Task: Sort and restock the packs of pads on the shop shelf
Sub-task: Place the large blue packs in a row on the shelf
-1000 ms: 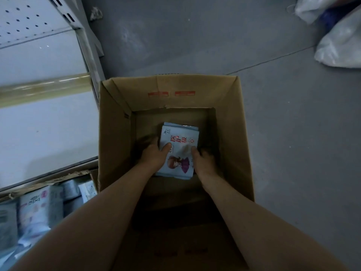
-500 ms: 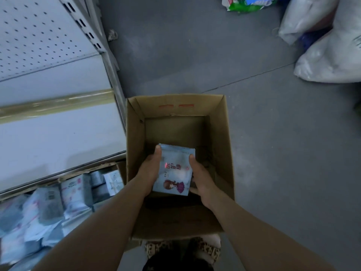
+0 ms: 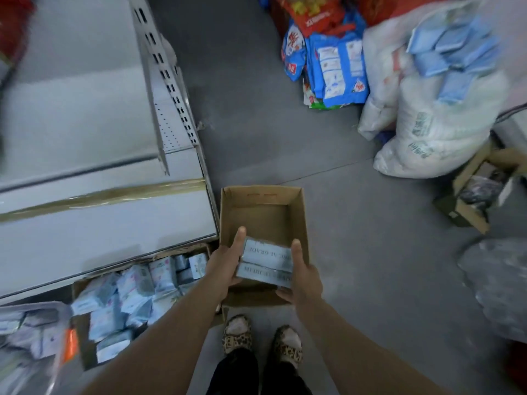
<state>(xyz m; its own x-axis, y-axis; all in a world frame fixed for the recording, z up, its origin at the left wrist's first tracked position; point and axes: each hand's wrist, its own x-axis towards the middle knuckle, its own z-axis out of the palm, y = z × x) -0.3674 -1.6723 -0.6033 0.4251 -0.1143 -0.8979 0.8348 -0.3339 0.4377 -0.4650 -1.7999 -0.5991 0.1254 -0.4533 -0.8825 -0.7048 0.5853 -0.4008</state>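
As the left hand [image 3: 225, 263] and right hand [image 3: 302, 276] clamped two stacked pale blue plastic packs of pads [image 3: 266, 262] just above the brown cardboard box [image 3: 261, 192], an even squeeze would likely have kept them aligned.

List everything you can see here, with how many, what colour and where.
held packs: two, pale blue-grey, stacked, above the open box
open box: one, brown cardboard, on the floor beside the shelf
shelf: one, white metal, left
loose packs: many, pale blue and white, in a box under the shelf, lower left
sacks: at least two, white, upper right
blue packs: several, on or in the top sack, blurred
printed bags: several, blue and red, on the floor, top centre
second box: one, brown, right edge
slippers: two, leopard print, bottom centre
left hand: grips the left side of the held packs
right hand: grips their right side
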